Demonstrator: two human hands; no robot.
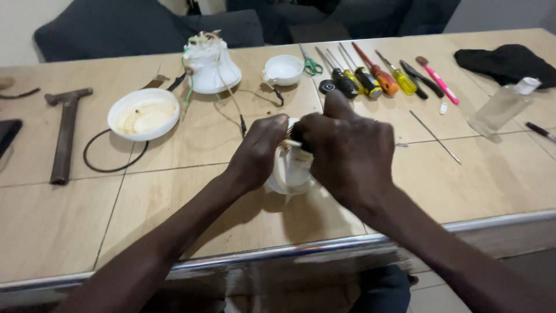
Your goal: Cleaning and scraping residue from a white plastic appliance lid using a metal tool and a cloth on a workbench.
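A white lamp housing is clamped by the left hand and right hand near the bench edge, so thin wires could be snapped by twisting.

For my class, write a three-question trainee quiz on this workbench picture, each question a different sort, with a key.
1. True or false: both hands grip the white lamp housing over the table.
2. Which tool lies at the far left? A hammer, B scissors, C brush.
3. Fill in: the black ring lies partly under the white round ____.

Key
1. True: the left hand and right hand close on it.
2. A: the hammer. The scissors lie by the screwdrivers.
3. Cover: the shallow white cover.
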